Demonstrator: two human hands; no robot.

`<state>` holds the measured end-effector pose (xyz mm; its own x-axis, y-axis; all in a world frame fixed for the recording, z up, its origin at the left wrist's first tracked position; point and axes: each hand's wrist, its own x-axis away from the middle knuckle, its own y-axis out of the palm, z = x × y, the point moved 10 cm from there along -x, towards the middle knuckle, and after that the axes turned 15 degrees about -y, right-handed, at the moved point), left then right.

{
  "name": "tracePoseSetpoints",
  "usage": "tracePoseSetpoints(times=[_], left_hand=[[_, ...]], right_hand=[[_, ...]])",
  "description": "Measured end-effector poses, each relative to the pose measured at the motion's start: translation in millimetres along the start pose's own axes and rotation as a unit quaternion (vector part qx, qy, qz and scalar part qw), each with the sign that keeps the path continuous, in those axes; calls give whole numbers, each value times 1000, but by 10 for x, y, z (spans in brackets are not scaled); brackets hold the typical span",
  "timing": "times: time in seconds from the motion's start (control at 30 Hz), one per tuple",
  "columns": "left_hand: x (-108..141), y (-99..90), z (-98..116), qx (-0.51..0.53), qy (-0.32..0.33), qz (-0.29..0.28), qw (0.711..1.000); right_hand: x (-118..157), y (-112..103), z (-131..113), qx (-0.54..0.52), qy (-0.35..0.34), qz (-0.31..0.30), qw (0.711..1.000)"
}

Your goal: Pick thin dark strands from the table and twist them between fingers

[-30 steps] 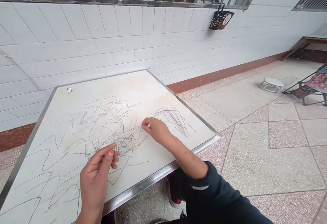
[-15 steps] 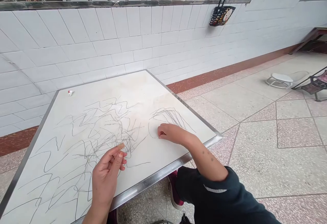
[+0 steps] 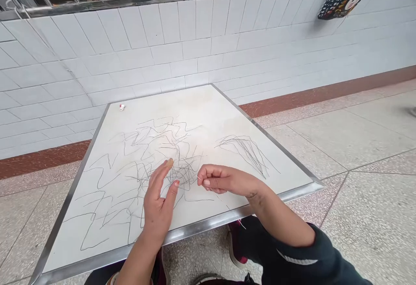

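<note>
Tiled white wall [image 3: 139,59] stands behind the pale counter [image 3: 201,101], whose metal-edged top is scrawled all over with dark lines [image 3: 182,172]. From the head view, the left hand [image 3: 160,207] hovers left of centre, thumb and forefinger spread, nothing gripped. Just right of it, the right hand [image 3: 221,180] has its fingers curled shut on a thin pale thread [image 3: 211,189], low over the middle of the counter. One small red-and-white item [image 3: 122,107] sits at the counter's far corner, upper left of the frame.

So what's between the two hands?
Head view: white tabletop with dark wavy lines shows between the left hand and right hand; anything finer there is too faint to tell.
</note>
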<state>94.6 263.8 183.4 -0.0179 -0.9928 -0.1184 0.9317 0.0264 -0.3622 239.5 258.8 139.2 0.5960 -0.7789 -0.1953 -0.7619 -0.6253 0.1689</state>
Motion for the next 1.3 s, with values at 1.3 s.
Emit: tracePoseSetpoints(times=[1.3], left_hand=[[-113,38,-417,59,-178,-98,977]], right_hand=[[-189,-301,98,193,-60,266,943]])
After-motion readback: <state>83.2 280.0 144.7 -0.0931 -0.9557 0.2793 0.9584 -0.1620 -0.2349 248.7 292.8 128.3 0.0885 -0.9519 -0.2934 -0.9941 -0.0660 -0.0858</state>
